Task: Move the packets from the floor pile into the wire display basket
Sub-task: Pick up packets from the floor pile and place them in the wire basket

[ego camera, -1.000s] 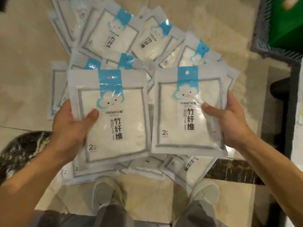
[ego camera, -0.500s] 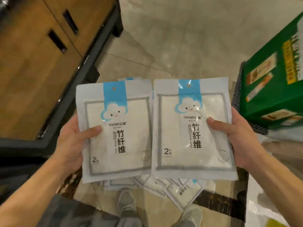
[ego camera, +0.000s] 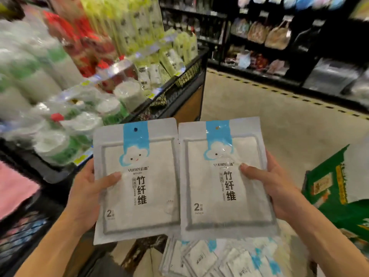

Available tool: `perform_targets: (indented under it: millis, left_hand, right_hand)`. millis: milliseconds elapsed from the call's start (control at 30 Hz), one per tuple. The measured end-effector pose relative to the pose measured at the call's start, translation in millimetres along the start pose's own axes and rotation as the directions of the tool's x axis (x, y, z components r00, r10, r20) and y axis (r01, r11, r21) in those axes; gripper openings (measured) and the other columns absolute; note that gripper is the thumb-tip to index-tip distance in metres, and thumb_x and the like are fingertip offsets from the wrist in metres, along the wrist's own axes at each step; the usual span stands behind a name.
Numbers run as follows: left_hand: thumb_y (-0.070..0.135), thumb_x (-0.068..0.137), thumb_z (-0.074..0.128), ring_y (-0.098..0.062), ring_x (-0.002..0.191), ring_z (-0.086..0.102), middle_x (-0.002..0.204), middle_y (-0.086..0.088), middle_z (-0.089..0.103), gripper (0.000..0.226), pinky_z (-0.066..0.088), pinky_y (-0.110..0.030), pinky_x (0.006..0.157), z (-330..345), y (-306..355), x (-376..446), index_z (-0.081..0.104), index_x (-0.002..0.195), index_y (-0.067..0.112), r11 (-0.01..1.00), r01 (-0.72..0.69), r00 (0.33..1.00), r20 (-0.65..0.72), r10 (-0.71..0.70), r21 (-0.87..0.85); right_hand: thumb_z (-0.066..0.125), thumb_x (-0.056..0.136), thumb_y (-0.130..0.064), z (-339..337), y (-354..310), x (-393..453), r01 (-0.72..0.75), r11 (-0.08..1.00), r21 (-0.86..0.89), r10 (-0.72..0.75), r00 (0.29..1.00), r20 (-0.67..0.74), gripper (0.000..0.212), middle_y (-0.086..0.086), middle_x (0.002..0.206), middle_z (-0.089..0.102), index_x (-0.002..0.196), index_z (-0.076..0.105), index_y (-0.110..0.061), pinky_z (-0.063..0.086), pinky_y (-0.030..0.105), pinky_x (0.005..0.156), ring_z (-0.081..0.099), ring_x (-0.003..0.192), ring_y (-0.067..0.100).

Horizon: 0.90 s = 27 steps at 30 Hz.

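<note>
The left hand (ego camera: pixel 85 194) grips a flat white plastic packet with a blue cloud strip (ego camera: pixel 137 182) — thumb across its front, fingers hidden behind. The right hand (ego camera: pixel 277 188) grips a matching white-and-blue packet (ego camera: pixel 225 178) the same way, the two packets side by side, edges touching. Below them lies the floor pile of packets (ego camera: pixel 219 258). The black wire display basket (ego camera: pixel 179 80), up left, holds blurred goods.

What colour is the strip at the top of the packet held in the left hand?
Light blue, ending in a white cloud face, on the left packet; clearest in the head view.
</note>
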<state>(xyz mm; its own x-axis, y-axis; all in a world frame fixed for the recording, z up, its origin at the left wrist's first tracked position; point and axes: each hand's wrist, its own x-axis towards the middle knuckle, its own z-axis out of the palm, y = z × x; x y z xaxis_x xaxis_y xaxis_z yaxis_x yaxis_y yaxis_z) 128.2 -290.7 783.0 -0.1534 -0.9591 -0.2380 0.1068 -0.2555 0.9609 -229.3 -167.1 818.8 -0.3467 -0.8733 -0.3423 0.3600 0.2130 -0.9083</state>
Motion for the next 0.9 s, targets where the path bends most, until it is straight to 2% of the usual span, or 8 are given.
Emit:
perform_targets:
  millis: [167, 267, 400, 500, 633, 900]
  left_hand:
    - [-0.002, 0.077, 0.064, -0.038, 0.096, 0.074, 0.119, -0.020, 0.072, 0.057, 0.064, -0.048, 0.071, -45.0, 84.3, -56.0, 0.055, 0.133, 0.003, 0.990, -0.139, 0.987, -0.086, 0.138, -0.016]
    - [-0.004, 0.073, 0.064, -0.032, 0.087, 0.076, 0.110, -0.016, 0.076, 0.051, 0.065, -0.044, 0.069, -65.0, 117.9, -93.9, 0.063, 0.123, 0.006, 0.978, -0.208, 0.964, -0.173, 0.200, -0.027]
    - [-0.004, 0.072, 0.072, -0.040, 0.098, 0.073, 0.119, -0.021, 0.072, 0.061, 0.064, -0.049, 0.075, -87.1, 134.0, -143.6, 0.059, 0.131, 0.005, 0.964, -0.263, 0.930, -0.277, 0.240, -0.049]
    - [-0.002, 0.074, 0.071, -0.043, 0.099, 0.072, 0.117, -0.021, 0.073, 0.057, 0.063, -0.054, 0.074, -93.1, 136.7, -188.3, 0.061, 0.128, 0.009, 0.953, -0.297, 0.895, -0.366, 0.257, -0.058]
    - [-0.002, 0.074, 0.069, -0.040, 0.098, 0.073, 0.117, -0.021, 0.073, 0.058, 0.064, -0.050, 0.072, -90.7, 128.6, -256.8, 0.060, 0.130, 0.008, 0.940, -0.339, 0.818, -0.504, 0.278, -0.032]
    - [-0.005, 0.074, 0.067, -0.038, 0.094, 0.075, 0.116, -0.023, 0.073, 0.053, 0.064, -0.044, 0.069, -83.9, 100.4, -400.8, 0.060, 0.126, 0.003, 0.917, -0.399, 0.635, -0.729, 0.258, -0.024]
  right_hand:
    - [0.066, 0.089, 0.003, 68.1, -54.7, -31.7, 0.078, 0.997, -0.030, -0.073, 0.987, 0.145, 0.044, 0.017, 0.108, 0.077, 0.126, 0.061, -0.019, 0.064, 0.048, 0.066, 0.076, 0.085, 0.035]
    - [0.066, 0.091, 0.003, 101.0, -76.7, -47.7, 0.098, 0.994, -0.045, -0.084, 0.967, 0.240, 0.044, 0.017, 0.109, 0.076, 0.127, 0.060, -0.022, 0.064, 0.048, 0.063, 0.076, 0.087, 0.037]
    - [0.066, 0.091, 0.003, 129.5, -93.6, -61.6, 0.133, 0.990, -0.047, -0.107, 0.926, 0.362, 0.043, 0.017, 0.107, 0.077, 0.125, 0.061, -0.022, 0.064, 0.046, 0.061, 0.077, 0.083, 0.033]
    - [0.065, 0.090, 0.006, 145.5, -100.6, -70.7, 0.157, 0.987, -0.039, -0.121, 0.877, 0.466, 0.044, 0.015, 0.107, 0.077, 0.125, 0.061, -0.020, 0.064, 0.045, 0.063, 0.077, 0.083, 0.031]
    - [0.065, 0.089, 0.007, 163.8, -99.7, -88.7, 0.176, 0.984, -0.043, -0.115, 0.793, 0.599, 0.043, 0.011, 0.102, 0.079, 0.123, 0.062, -0.020, 0.063, 0.039, 0.061, 0.077, 0.080, 0.026]
    - [0.070, 0.088, 0.000, 193.6, -70.8, -149.2, 0.139, 0.984, -0.112, 0.005, 0.603, 0.798, 0.047, 0.012, 0.106, 0.078, 0.127, 0.060, -0.024, 0.064, 0.042, 0.063, 0.077, 0.088, 0.034]
